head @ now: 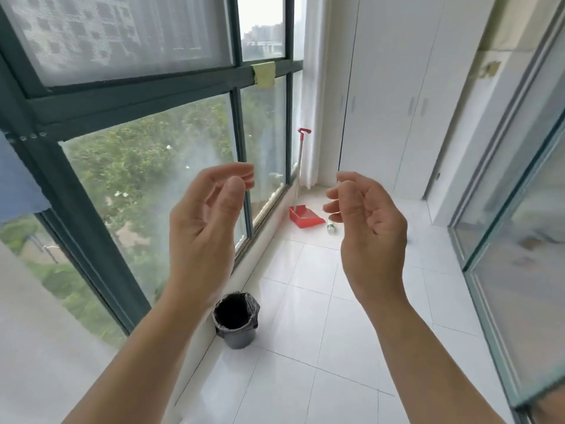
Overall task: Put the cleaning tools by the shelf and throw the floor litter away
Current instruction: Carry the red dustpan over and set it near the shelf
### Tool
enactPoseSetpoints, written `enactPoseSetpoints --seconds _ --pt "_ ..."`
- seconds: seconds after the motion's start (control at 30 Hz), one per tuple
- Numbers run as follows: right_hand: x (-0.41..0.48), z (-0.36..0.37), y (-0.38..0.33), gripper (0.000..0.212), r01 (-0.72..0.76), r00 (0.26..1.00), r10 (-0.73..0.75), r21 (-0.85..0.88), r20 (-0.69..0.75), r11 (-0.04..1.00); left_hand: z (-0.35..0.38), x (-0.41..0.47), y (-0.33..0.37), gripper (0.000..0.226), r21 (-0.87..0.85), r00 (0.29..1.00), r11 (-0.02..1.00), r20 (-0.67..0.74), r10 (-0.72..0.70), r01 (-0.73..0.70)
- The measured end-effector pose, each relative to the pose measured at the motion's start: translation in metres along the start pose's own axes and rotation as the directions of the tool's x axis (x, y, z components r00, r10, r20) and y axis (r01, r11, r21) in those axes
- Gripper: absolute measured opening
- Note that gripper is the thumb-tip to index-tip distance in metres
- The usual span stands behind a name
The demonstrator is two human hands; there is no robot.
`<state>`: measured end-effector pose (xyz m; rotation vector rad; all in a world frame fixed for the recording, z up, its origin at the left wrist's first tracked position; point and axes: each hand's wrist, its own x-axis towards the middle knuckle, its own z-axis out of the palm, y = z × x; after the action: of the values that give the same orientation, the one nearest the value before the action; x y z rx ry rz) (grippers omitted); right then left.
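While both arms were raised in front of the window [146, 166], the left hand [204, 221] and the right hand [367, 221] hung side by side in the air, apart from each other and holding nothing. Each hand's fingers were loosely curled toward its thumb, neither spread wide nor pinching anything. Far down the white tiled floor [321, 301], a red dustpan [306, 216] sat in the corner by the window sill, its long handle [301, 154] standing upright against the glass, near the white cabinet [397, 102]. Just beside the dustpan's right edge lay a small white-and-green piece of litter [330, 228]; what it was could not be told. Nearer, below the left wrist, a grey bin [237, 321] lined with a dark bag stood against the low ledge under the window. A yellow-green cloth [264, 74] hung over the window's crossbar, and a sliding glass door [519, 240] ran along the right side.
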<state>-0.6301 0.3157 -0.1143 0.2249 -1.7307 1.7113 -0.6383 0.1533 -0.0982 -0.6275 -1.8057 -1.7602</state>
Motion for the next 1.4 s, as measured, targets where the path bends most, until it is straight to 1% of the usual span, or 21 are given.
enactPoseSetpoints --seconds 0.13,0.23,0.33,0.4,0.47,0.57,0.7,0.83,0.97,1.17,1.3,1.4 --pt "0.017 0.006 0.013 0.019 -0.019 0.995 0.018 -0.007 -0.097 1.0 -0.003 0.031 -0.027 0.019 -0.081 0.999 0.997 0.053 0.009 -0.005" --pt "0.03 0.001 0.03 0.02 -0.03 0.987 0.014 -0.097 -0.158 0.995 0.008 0.051 -0.052 0.018 -0.168 0.997 0.986 0.082 -0.003 0.017" --pt "0.046 -0.012 0.047 0.023 -0.038 0.975 0.005 -0.147 -0.221 0.988 0.029 0.069 -0.075 0.018 -0.256 0.994 0.965 0.11 -0.023 0.051" --pt "0.059 -0.022 0.06 0.024 -0.043 0.967 -0.003 -0.173 -0.256 0.984 0.046 0.081 -0.091 0.018 -0.281 0.991 0.957 0.13 -0.032 0.068" --pt "0.074 -0.031 0.075 0.02 -0.054 0.96 -0.003 -0.194 -0.28 0.98 0.064 0.092 -0.108 0.018 -0.299 0.989 0.95 0.145 -0.042 0.084" --pt "0.104 -0.046 0.101 0.019 -0.068 0.951 0.002 -0.206 -0.309 0.976 0.092 0.112 -0.134 0.017 -0.294 0.987 0.95 0.148 -0.067 0.109" --pt "0.153 -0.064 0.134 0.031 -0.077 0.948 0.011 -0.195 -0.317 0.978 0.13 0.143 -0.163 0.018 -0.246 0.983 0.961 0.157 -0.094 0.131" --pt "0.22 -0.09 0.165 0.034 -0.072 0.955 0.013 -0.19 -0.296 0.979 0.179 0.189 -0.192 0.018 -0.203 0.988 0.972 0.129 -0.09 0.115" --pt "0.281 -0.109 0.196 0.027 -0.057 0.96 0.0 -0.197 -0.278 0.979 0.219 0.229 -0.219 0.019 -0.179 0.99 0.979 0.121 -0.077 0.098" --pt "0.345 -0.109 0.245 0.036 -0.079 0.971 0.032 -0.193 -0.237 0.978 0.247 0.281 -0.27 0.018 -0.167 0.993 0.982 0.093 -0.075 0.09" --pt "0.39 -0.105 0.284 0.034 -0.078 0.968 0.024 -0.207 -0.252 0.975 0.267 0.322 -0.315 0.017 -0.181 0.99 0.978 0.115 -0.082 0.102" --pt "0.426 -0.097 0.31 0.03 -0.067 0.968 0.013 -0.209 -0.249 0.976 0.278 0.356 -0.349 0.016 -0.205 0.991 0.976 0.127 -0.052 0.078"
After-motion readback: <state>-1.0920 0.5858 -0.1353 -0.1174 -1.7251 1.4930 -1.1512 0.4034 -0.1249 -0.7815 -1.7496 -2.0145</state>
